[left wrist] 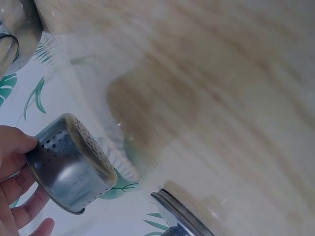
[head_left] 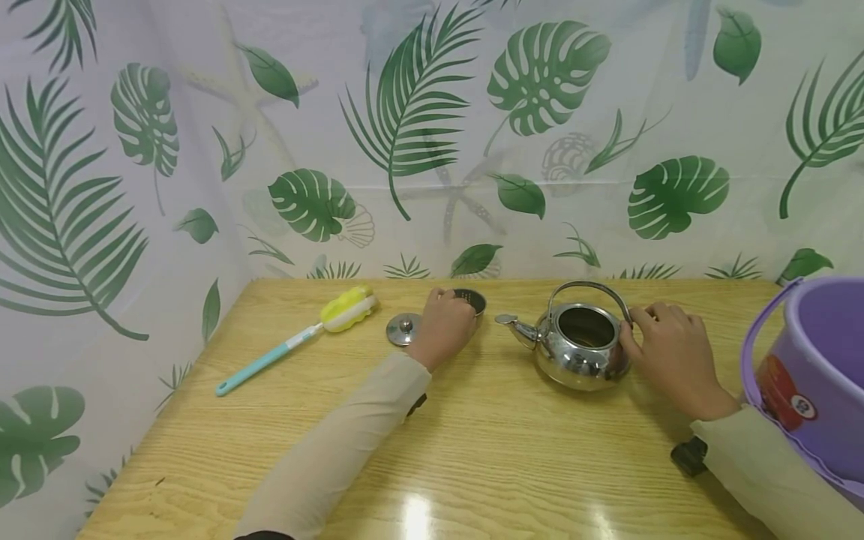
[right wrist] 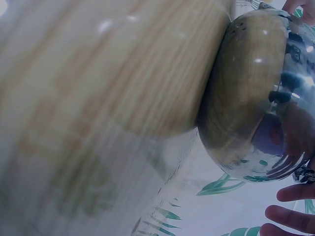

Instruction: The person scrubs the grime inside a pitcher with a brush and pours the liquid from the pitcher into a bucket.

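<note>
My left hand (head_left: 445, 326) grips a small perforated metal tea strainer (left wrist: 74, 164) by its rim, thumb on one side and fingers on the other. The strainer's holed base faces the table in the left wrist view. Just left of that hand lies the round metal lid (head_left: 403, 330) with its knob up. A shiny steel teapot (head_left: 574, 364) stands upright without its lid, spout to the left and handle raised. At the teapot's right side, my right hand (head_left: 675, 356) pinches the lower end of the handle (head_left: 594, 285) between thumb and forefinger, other fingers extended.
Left of the lid lies a bottle brush (head_left: 270, 364) with a yellow sponge head and turquoise handle. A purple bucket (head_left: 796, 330) stands at the right, close to my right forearm. The wooden table (head_left: 506, 465) ends at a leaf-patterned curtain (head_left: 418, 150) behind.
</note>
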The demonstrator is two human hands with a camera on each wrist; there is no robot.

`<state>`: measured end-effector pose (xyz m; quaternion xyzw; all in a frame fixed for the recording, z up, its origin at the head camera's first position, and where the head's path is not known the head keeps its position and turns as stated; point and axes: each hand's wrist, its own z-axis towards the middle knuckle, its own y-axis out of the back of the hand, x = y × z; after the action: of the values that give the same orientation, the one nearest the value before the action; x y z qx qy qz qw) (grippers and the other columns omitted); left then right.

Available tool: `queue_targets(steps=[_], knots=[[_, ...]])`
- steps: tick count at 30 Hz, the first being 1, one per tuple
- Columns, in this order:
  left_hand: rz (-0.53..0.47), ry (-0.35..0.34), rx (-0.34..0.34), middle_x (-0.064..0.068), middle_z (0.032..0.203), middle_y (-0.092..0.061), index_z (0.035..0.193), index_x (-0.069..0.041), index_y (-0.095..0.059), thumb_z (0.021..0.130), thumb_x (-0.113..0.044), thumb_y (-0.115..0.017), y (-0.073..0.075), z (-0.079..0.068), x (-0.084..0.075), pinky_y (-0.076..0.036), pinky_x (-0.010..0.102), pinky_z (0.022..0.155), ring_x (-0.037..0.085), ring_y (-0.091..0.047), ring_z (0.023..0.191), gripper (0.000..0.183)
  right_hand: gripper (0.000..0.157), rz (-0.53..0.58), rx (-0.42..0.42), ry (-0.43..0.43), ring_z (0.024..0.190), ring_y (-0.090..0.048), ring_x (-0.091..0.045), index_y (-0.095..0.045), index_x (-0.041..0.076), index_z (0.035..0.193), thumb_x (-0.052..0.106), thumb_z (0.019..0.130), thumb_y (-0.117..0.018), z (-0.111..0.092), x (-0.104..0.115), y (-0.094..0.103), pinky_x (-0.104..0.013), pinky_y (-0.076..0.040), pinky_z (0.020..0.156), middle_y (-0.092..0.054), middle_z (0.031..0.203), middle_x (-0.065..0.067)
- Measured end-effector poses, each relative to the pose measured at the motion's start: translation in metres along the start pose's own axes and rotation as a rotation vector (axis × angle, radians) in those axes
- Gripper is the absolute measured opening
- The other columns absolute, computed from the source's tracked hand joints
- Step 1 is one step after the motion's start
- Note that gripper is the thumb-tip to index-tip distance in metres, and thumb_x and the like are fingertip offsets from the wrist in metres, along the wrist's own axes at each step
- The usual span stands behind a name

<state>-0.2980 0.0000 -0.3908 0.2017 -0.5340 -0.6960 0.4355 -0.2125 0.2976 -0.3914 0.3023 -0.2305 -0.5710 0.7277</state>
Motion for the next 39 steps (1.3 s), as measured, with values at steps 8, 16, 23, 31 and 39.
queue_targets(steps=[8,16,23,31,39], knots=[[0.009,0.000,0.033,-0.003,0.074,-0.072,0.076,-0.017,-0.074,0.093,-0.026,-0.056,0.0017,-0.0002,-0.0013,-0.044,0.038,0.093,0.017,-0.065,0.083,0.027,0.020,0.004,0.011,-0.011,0.074,-0.060,-0.042,-0.065,-0.001,0.090,0.016,0.080,-0.061,0.0001,0.0003,-0.0005,-0.055,-0.041,0.061,-0.062,0.082,-0.024],[0.023,0.002,0.047,-0.003,0.073,-0.072,0.075,-0.016,-0.074,0.093,-0.026,-0.056,0.0006,0.0007,-0.0025,-0.044,0.039,0.095,0.017,-0.065,0.084,0.028,0.020,0.003,0.003,-0.004,0.072,-0.059,-0.042,-0.065,-0.001,0.090,0.015,0.079,-0.062,-0.0001,0.0008,0.0002,-0.055,-0.041,0.060,-0.062,0.081,-0.023],[0.025,0.003,0.047,-0.002,0.072,-0.071,0.073,-0.015,-0.073,0.093,-0.027,-0.056,-0.0013,0.0032,-0.0046,-0.044,0.039,0.093,0.017,-0.066,0.083,0.028,0.020,0.003,0.004,-0.003,0.072,-0.059,-0.042,-0.065,-0.001,0.090,0.015,0.079,-0.062,0.0001,0.0013,0.0012,-0.055,-0.041,0.061,-0.062,0.081,-0.024],[0.018,0.000,0.070,-0.003,0.073,-0.072,0.075,-0.017,-0.074,0.093,-0.026,-0.056,-0.0023,0.0034,-0.0054,-0.043,0.040,0.095,0.016,-0.065,0.085,0.027,0.020,0.006,0.020,-0.013,0.074,-0.060,-0.042,-0.065,-0.001,0.091,0.015,0.081,-0.061,-0.0001,0.0015,0.0021,-0.056,-0.041,0.062,-0.062,0.082,-0.024],[0.024,0.009,0.062,-0.003,0.073,-0.072,0.074,-0.017,-0.074,0.092,-0.026,-0.057,-0.0016,0.0029,-0.0052,-0.043,0.039,0.094,0.016,-0.065,0.082,0.026,0.020,0.011,0.022,-0.015,0.075,-0.059,-0.042,-0.065,-0.002,0.092,0.015,0.081,-0.061,0.0000,0.0019,0.0024,-0.056,-0.041,0.063,-0.062,0.082,-0.023]])
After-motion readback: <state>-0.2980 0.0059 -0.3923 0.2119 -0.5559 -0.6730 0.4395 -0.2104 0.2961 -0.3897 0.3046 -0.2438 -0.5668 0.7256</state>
